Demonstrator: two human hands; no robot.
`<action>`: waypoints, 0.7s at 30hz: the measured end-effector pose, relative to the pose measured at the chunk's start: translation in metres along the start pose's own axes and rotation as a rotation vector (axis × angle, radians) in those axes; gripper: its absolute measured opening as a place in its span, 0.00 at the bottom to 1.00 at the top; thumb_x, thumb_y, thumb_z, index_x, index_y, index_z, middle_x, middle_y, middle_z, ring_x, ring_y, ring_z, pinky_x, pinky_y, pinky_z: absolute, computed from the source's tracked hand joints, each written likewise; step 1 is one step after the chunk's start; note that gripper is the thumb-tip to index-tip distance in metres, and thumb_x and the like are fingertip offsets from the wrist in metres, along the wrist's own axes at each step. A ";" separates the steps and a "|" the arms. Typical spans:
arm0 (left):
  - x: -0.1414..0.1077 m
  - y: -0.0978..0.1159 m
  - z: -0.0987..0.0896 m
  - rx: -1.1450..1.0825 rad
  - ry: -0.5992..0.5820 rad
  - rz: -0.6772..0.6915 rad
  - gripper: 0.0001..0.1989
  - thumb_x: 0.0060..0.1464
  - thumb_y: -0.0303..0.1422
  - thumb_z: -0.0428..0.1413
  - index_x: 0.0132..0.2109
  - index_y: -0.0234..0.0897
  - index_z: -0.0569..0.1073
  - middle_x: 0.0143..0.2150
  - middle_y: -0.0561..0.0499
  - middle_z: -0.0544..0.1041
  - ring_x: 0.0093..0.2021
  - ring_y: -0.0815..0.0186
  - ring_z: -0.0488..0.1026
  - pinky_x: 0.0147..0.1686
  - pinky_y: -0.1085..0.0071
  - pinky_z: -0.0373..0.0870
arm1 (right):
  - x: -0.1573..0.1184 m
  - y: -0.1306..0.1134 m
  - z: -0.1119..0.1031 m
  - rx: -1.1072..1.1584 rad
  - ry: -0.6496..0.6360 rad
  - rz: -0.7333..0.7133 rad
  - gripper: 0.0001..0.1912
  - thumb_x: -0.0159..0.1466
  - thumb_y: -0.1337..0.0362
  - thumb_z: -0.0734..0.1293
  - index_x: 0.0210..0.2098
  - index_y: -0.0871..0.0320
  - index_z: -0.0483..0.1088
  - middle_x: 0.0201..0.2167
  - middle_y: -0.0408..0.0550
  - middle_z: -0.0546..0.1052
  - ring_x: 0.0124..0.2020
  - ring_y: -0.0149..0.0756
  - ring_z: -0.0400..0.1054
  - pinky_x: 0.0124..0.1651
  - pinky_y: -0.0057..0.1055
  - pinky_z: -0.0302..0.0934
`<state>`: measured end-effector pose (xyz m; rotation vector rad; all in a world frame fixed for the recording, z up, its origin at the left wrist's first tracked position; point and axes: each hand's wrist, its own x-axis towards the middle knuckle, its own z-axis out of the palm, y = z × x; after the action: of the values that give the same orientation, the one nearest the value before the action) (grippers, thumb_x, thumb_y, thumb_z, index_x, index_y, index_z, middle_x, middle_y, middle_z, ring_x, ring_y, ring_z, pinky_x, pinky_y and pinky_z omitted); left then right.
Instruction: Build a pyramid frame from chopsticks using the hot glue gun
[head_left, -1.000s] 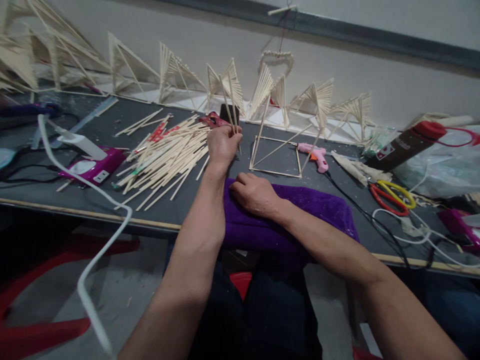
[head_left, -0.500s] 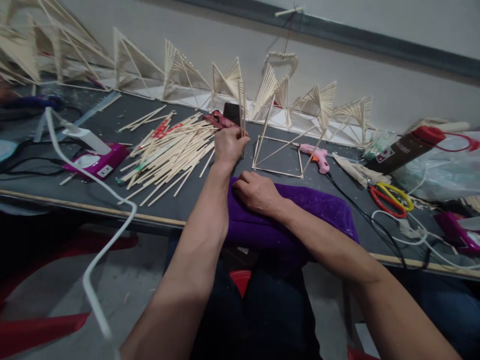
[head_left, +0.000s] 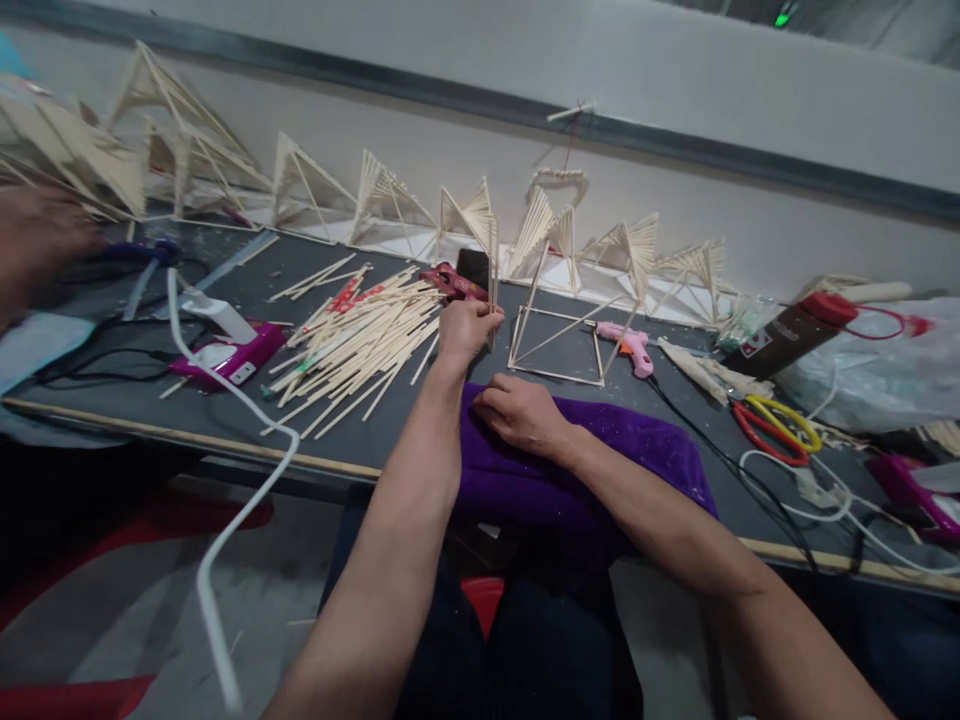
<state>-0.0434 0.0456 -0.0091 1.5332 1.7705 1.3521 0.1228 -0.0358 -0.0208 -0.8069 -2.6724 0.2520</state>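
My left hand (head_left: 465, 332) is closed around a few thin wooden sticks (head_left: 493, 268), which stand nearly upright from its fingertips. My right hand (head_left: 521, 412) rests on a folded purple cloth (head_left: 630, 432) at the table's front edge. Its fingers are curled and anything in them is hidden. Just beyond it stands an open frame of glued sticks (head_left: 556, 376) with a square base. A pink glue gun (head_left: 628, 343) lies against the frame's right side. Left of my left hand spreads a pile of loose wooden sticks (head_left: 375, 345).
Several fan-shaped stick models (head_left: 471, 215) line the wall. Scissors (head_left: 776, 430), a dark bottle (head_left: 787, 335) and a plastic bag (head_left: 847, 360) are at right. A purple power strip (head_left: 229, 355) with a white cable is at left, near another person's hand (head_left: 37, 245).
The view has tilted up, so the table sits lower in it. The other person's hand reaches farther in at left. My hands keep nearly the same pose.
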 end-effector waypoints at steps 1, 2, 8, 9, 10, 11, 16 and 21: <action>-0.002 0.004 -0.003 -0.094 -0.024 -0.018 0.07 0.49 0.33 0.64 0.33 0.38 0.86 0.27 0.50 0.82 0.30 0.61 0.78 0.31 0.70 0.69 | 0.000 0.002 -0.006 0.110 0.078 -0.014 0.12 0.74 0.63 0.64 0.45 0.58 0.80 0.39 0.51 0.81 0.38 0.35 0.72 0.40 0.31 0.62; -0.004 0.008 -0.006 -0.202 -0.068 -0.026 0.08 0.48 0.35 0.64 0.34 0.37 0.86 0.27 0.50 0.82 0.29 0.62 0.77 0.31 0.70 0.69 | 0.001 0.004 -0.014 0.219 0.183 -0.023 0.11 0.73 0.63 0.65 0.43 0.58 0.80 0.37 0.49 0.80 0.37 0.33 0.72 0.42 0.30 0.64; -0.023 0.037 -0.024 -0.560 -0.330 0.092 0.13 0.46 0.39 0.70 0.37 0.36 0.86 0.31 0.49 0.84 0.31 0.67 0.77 0.36 0.71 0.75 | 0.020 0.015 -0.090 0.495 0.795 0.169 0.12 0.69 0.56 0.70 0.45 0.56 0.80 0.34 0.44 0.80 0.31 0.30 0.71 0.38 0.32 0.68; -0.026 0.041 -0.026 -0.555 -0.345 0.109 0.12 0.47 0.38 0.69 0.38 0.36 0.87 0.32 0.49 0.84 0.32 0.66 0.78 0.37 0.70 0.75 | 0.025 0.016 -0.100 0.500 0.822 0.177 0.13 0.67 0.56 0.72 0.46 0.56 0.80 0.35 0.44 0.80 0.30 0.30 0.71 0.37 0.32 0.68; -0.028 0.044 -0.027 -0.550 -0.363 0.124 0.11 0.47 0.37 0.69 0.38 0.37 0.87 0.32 0.49 0.84 0.33 0.65 0.79 0.38 0.69 0.76 | 0.030 0.017 -0.108 0.503 0.830 0.174 0.14 0.65 0.56 0.73 0.47 0.57 0.81 0.35 0.44 0.80 0.29 0.29 0.70 0.37 0.32 0.68; -0.030 0.046 -0.028 -0.540 -0.384 0.138 0.11 0.46 0.36 0.70 0.37 0.37 0.87 0.32 0.49 0.84 0.33 0.64 0.79 0.39 0.68 0.77 | 0.035 0.017 -0.113 0.501 0.822 0.164 0.14 0.64 0.56 0.74 0.45 0.57 0.81 0.35 0.44 0.79 0.29 0.28 0.69 0.36 0.31 0.68; -0.034 0.052 -0.021 -0.420 -0.485 0.134 0.08 0.41 0.35 0.71 0.33 0.40 0.87 0.27 0.52 0.82 0.29 0.66 0.76 0.36 0.67 0.75 | 0.043 0.018 -0.121 0.406 0.733 0.159 0.05 0.64 0.64 0.72 0.33 0.57 0.80 0.28 0.41 0.75 0.31 0.29 0.67 0.37 0.30 0.64; -0.034 0.049 -0.013 -0.369 -0.526 0.139 0.06 0.44 0.35 0.70 0.34 0.43 0.87 0.28 0.52 0.82 0.31 0.64 0.76 0.37 0.66 0.75 | 0.038 0.026 -0.125 0.380 0.624 0.171 0.11 0.65 0.62 0.70 0.26 0.57 0.75 0.21 0.38 0.70 0.26 0.27 0.62 0.32 0.30 0.57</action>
<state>-0.0201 0.0048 0.0301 1.6269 1.0505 1.1181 0.1517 0.0157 0.0988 -0.8220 -1.9035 0.4484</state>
